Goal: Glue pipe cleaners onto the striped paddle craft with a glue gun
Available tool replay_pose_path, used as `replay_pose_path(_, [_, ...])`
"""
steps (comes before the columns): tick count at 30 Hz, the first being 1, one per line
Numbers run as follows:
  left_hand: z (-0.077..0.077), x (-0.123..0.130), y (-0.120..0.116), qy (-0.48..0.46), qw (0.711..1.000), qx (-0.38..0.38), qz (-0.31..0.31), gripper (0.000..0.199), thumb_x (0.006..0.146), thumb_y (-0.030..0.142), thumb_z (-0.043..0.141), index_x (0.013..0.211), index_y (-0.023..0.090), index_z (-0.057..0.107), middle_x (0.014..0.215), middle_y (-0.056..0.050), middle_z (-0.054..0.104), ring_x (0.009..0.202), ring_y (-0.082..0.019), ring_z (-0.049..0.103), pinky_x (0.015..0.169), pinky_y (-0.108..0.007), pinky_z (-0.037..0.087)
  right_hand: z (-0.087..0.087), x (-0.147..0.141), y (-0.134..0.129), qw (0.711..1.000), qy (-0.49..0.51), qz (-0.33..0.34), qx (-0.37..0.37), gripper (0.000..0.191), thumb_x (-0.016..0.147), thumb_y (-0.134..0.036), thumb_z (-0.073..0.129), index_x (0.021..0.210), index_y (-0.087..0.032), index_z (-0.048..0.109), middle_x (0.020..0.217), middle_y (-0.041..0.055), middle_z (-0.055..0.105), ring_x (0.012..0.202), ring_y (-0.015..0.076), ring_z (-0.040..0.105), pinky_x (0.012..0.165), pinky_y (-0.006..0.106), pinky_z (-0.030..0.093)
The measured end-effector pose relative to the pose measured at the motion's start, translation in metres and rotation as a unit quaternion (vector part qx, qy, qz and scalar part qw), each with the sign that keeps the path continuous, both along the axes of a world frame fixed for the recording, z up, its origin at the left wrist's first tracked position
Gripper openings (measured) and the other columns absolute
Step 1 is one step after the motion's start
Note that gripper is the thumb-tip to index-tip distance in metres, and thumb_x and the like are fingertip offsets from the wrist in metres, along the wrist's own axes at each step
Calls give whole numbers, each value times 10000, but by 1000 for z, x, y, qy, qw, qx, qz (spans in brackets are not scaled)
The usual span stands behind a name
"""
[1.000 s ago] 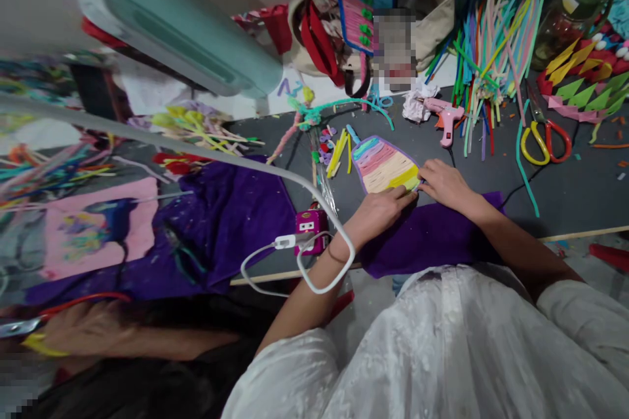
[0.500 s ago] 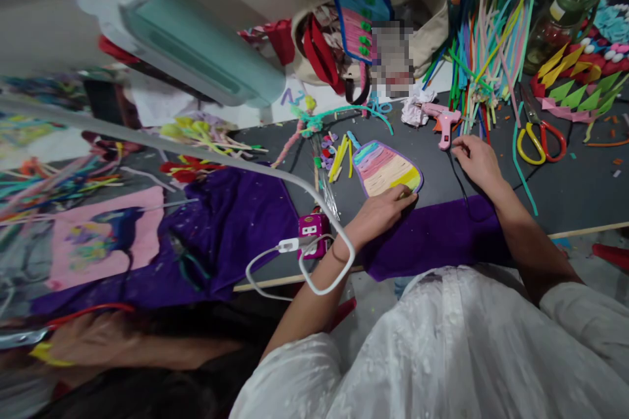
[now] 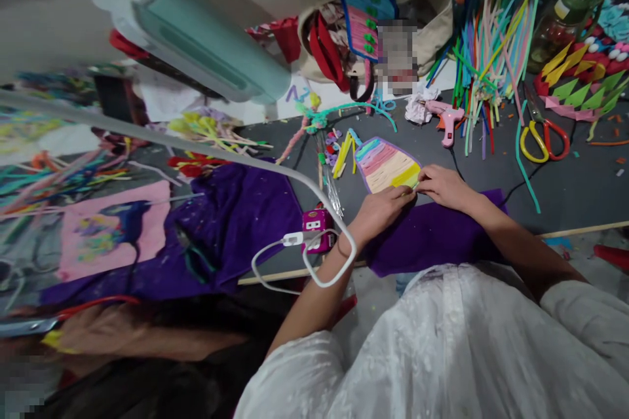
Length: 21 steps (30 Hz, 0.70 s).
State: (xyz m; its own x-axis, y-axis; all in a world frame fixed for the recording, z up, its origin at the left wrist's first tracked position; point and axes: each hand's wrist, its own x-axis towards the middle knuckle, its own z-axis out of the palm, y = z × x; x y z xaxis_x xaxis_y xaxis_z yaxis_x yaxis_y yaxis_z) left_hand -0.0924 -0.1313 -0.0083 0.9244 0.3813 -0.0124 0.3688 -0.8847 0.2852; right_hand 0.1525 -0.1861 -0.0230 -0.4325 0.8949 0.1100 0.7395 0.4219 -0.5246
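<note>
A striped pastel craft piece point(image 3: 386, 163) with a purple border lies on the dark table. My left hand point(image 3: 388, 206) rests on its lower edge, fingers closed together at the yellow-green end. From the right, my right hand point(image 3: 442, 184) meets the same corner, its fingertips pinched close to the left ones. What the right fingertips hold is too small to make out. Under my wrists lies a purple cloth point(image 3: 427, 236). Short yellow strips point(image 3: 344, 154) sit left of the piece, and a pink glue gun point(image 3: 448, 121) rests beyond my right hand.
Red-and-yellow scissors point(image 3: 545, 141) lie at the right, near a pile of colourful stems point(image 3: 491, 59). A white cable point(image 3: 314, 183) loops over a magenta power block point(image 3: 317, 229). At lower left, another person's hand point(image 3: 98, 327) holds scissors.
My right hand has moved left and down from beside the glue gun to the craft piece's corner, close to my left hand. The view has shifted slightly.
</note>
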Motion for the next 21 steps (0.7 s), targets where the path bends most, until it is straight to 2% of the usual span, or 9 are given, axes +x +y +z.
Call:
replay_pose_path(6, [-16, -10, -14, -49, 996, 43, 69, 288, 1095, 238, 455, 1207, 229, 720, 1156, -80, 748, 975, -181, 705, 661, -268, 483, 2, 7, -3, 995, -74, 49, 34, 286, 1021, -178, 552, 1184, -214, 785, 1209, 148, 679, 1058, 256, 585, 841, 372, 466])
replay_pose_path(11, [-20, -11, -19, -75, 993, 29, 81, 272, 1087, 221, 479, 1207, 232, 722, 1079, -69, 749, 945, -176, 686, 710, -272, 489, 2, 4, -7, 985, -142, 66, 73, 322, 1050, -193, 507, 1260, -202, 750, 1219, 156, 684, 1066, 265, 576, 842, 379, 447])
replay_pose_path(21, [-24, -13, -19, -119, 989, 38, 84, 290, 1087, 234, 470, 1252, 210, 708, 1091, -78, 768, 963, -184, 711, 758, -279, 528, 6, 1, -8, 974, -183, 77, 108, 341, 1094, -214, 437, 1285, -180, 717, 1151, 137, 688, 1031, 250, 561, 800, 356, 380])
